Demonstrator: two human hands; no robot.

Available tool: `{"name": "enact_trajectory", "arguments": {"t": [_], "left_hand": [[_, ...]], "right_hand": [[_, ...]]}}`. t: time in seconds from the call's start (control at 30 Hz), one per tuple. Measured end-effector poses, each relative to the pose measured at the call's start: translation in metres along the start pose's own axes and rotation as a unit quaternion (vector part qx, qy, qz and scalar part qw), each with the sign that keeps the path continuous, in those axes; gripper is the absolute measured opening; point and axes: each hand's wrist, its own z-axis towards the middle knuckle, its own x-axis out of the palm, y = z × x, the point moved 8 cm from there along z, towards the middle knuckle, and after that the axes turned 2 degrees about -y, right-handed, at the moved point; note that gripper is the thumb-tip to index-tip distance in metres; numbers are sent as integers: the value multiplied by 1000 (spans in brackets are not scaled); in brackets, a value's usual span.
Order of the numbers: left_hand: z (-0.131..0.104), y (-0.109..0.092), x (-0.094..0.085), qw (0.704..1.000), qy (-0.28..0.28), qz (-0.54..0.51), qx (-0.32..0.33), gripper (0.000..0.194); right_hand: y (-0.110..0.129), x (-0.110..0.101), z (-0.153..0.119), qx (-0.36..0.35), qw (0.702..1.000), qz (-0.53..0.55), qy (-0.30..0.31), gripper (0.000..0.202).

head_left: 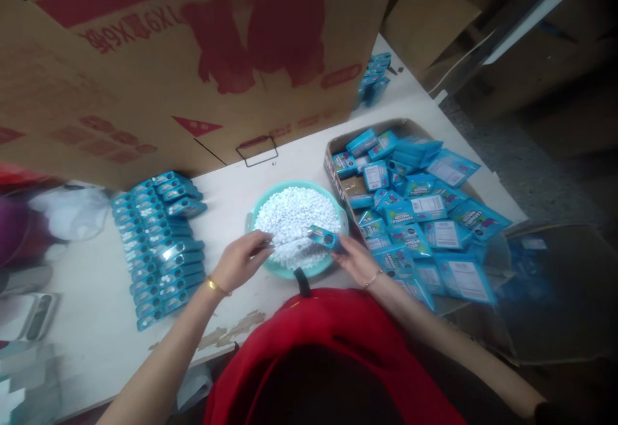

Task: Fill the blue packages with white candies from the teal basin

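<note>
A round turquoise basin (pixel 250 222) full of small white pellets (pixel 294 212) stands in front of me. My right hand (pixel 356 259) holds a small blue packet (pixel 323 237) over the basin's right side. At the basin's left rim is my left hand (pixel 241 261), its thumb and fingers pinched together; what they hold, if anything, is too small to make out. Rows of blue packets (pixel 164 251) stand closely stacked on the left. On the right, a cardboard box (pixel 333 164) holds a loose pile of blue packets (pixel 415 209).
A large cardboard box (pixel 168 90) with red print rises behind the white table (pixel 232 203). More blue packets (pixel 374 77) lie at its far right end. A white plastic bag (pixel 74 212) and a white device (pixel 29 315) are at the left. A wire loop (pixel 258 151) lies behind the basin.
</note>
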Motion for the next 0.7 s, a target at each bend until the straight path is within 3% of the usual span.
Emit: {"name": "enact_trajectory", "arguments": {"t": [0.1,0.2,0.4,0.53,0.63,0.7], "left_hand": [[7,-31,-12,996,43,63,43,27],[15,-54,-12,984,80,137,82,25],[24,-97,-4,934,158,309,83,23],[20,-125,-10,909,172,364,110,26],[18,-109,-25,923,120,352,101,23],[16,-69,-29,938,79,335,46,24]], "right_hand": [[-1,11,1,-2,1000,-10,1,26],[-4,17,0,4,1000,-26,1,29],[-12,16,1,13,998,-59,0,40],[-13,11,6,10,998,-67,-7,43],[-9,7,8,6,998,-62,-5,40],[-5,4,7,8,999,-50,7,36]]}}
